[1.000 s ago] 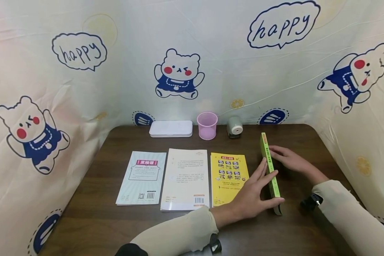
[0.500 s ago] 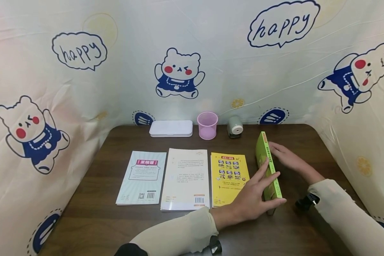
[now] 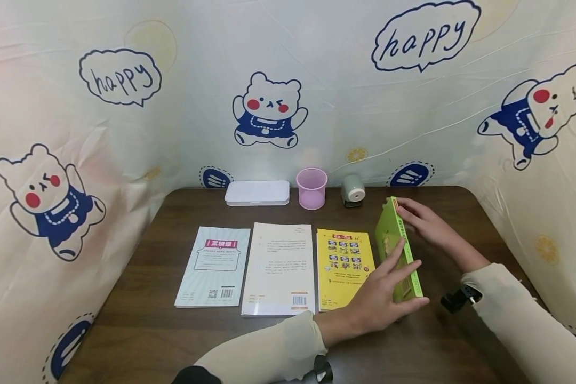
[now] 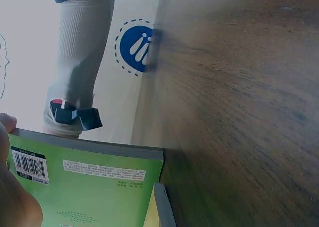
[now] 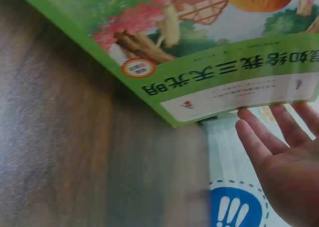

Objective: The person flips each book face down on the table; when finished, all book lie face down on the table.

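Observation:
A green book (image 3: 393,250) stands on its edge at the right of the table, spine up and leaning, its back cover showing on the left side. My left hand (image 3: 372,296) holds its near part, thumb at the spine and fingers spread over the back cover. The back cover's barcode (image 4: 31,165) shows beside that hand in the left wrist view. At the far end, my right hand (image 3: 427,226) touches the book with its fingers. In the right wrist view the illustrated front cover (image 5: 199,82) hangs above the right hand's extended fingers (image 5: 269,137).
Left of the green book lie a yellow book (image 3: 342,256), a white book (image 3: 278,272) and a pale blue book (image 3: 213,277) in a row. Along the table's back edge stand a white case (image 3: 257,193), a pink cup (image 3: 311,189) and a grey-green device (image 3: 352,190).
The green book has tilted, so more of its back cover shows. My right hand has shifted from its right side toward its far top corner; the left hand has barely moved.

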Tool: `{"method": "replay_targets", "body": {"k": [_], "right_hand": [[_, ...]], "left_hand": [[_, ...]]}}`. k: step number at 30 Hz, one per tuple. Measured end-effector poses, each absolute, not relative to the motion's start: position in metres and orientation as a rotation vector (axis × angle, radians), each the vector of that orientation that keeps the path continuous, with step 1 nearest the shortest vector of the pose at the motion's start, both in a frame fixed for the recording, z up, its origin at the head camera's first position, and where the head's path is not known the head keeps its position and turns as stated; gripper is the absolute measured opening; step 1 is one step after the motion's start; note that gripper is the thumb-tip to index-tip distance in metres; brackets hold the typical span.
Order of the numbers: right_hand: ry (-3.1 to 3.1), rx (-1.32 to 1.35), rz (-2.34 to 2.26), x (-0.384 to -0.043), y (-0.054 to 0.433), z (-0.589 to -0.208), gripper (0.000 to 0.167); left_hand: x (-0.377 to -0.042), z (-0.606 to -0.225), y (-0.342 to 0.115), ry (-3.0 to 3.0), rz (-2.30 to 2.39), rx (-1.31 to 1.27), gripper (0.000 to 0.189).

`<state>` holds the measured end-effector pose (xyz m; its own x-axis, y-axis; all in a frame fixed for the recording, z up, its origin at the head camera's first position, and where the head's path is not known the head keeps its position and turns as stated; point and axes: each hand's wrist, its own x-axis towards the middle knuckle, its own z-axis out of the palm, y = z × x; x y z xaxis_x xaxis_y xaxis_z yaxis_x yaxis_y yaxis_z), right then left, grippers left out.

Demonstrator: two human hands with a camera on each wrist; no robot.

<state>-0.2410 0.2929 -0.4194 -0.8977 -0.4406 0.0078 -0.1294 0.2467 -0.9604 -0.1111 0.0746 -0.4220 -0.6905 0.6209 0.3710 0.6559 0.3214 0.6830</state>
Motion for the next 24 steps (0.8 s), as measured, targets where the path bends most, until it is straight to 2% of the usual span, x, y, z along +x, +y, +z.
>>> {"method": "replay_targets", "body": {"k": [13, 24], "right_hand": [[2.473, -0.515, -1.498, -0.245, 0.294, -0.404, 0.053], [2.446, -0.49, -1.535, -0.244, 0.297, -0.404, 0.054]], "left_hand": [[-0.11, -0.421, 0.076, -2.514, -1.322, -1.233, 0.063], [-0.11, -0.428, 0.076, -2.575, -1.382, -1.205, 0.099]]}}
